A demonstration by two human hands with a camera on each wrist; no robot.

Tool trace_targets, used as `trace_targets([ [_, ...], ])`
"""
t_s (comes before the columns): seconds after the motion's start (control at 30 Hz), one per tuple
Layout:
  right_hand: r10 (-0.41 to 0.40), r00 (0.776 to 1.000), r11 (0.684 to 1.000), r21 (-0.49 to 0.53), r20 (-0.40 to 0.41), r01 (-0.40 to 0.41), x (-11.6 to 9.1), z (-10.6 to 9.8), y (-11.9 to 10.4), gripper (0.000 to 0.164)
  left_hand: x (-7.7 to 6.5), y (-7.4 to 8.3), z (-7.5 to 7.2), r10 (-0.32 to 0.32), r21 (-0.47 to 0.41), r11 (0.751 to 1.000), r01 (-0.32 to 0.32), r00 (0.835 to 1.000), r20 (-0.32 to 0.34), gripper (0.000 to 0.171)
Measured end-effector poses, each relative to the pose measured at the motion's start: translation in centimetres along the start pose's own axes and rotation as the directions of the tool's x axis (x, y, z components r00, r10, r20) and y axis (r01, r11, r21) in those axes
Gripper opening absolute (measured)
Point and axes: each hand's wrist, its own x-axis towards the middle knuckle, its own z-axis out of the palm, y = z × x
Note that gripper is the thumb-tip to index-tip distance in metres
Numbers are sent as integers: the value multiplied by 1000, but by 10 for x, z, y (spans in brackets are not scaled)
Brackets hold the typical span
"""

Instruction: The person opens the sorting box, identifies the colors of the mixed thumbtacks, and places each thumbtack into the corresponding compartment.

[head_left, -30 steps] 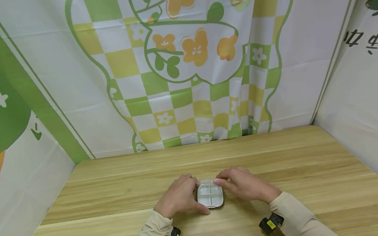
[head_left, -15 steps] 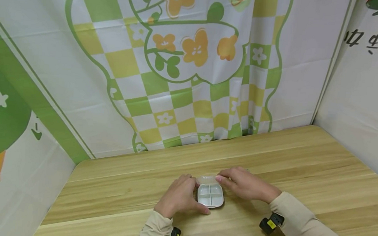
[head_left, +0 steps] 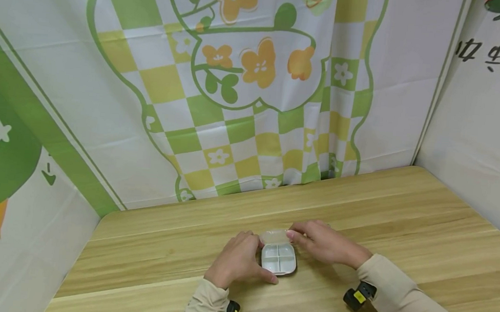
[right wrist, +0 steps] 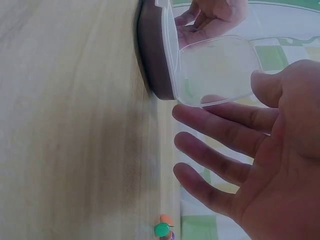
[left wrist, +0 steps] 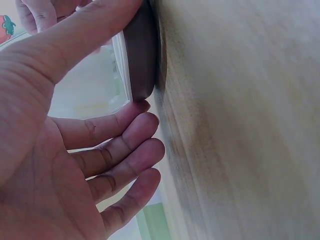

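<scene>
White-and-brown square four-part box (head_left: 279,259) sits on a wooden table (head_left: 158,251). Left hand (head_left: 238,260) grips its edges, right hand (head_left: 324,242) pinches its clear lid (right wrist: 220,70). Small green round thing (right wrist: 161,229) lies past it.

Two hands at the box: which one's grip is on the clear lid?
The right hand: its grip pinches the edge of the open clear lid, whereas the left hand holds the dark-sided base.

Wood-grain table (head_left: 158,251), divided box (head_left: 279,259), coloured bits (right wrist: 162,229)
</scene>
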Motion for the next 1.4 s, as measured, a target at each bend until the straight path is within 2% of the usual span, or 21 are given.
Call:
trace_targets([
  [0.27, -22, 1000, 1000, 7, -16, 23, 0, 0, 0, 40, 0, 0, 1, -4, 0, 1000, 4, 1000, -1, 60],
  [0.63, -23, 996, 999, -31, -83, 21, 0, 1, 1, 35, 0, 1, 0, -13, 15, 1000, 14, 1000, -10, 69],
  [1.4, 17, 996, 1000, 6, -88, -17, 0, 2, 3, 35, -1, 1, -1, -12, -15, 1000, 12, 1000, 7, 68],
])
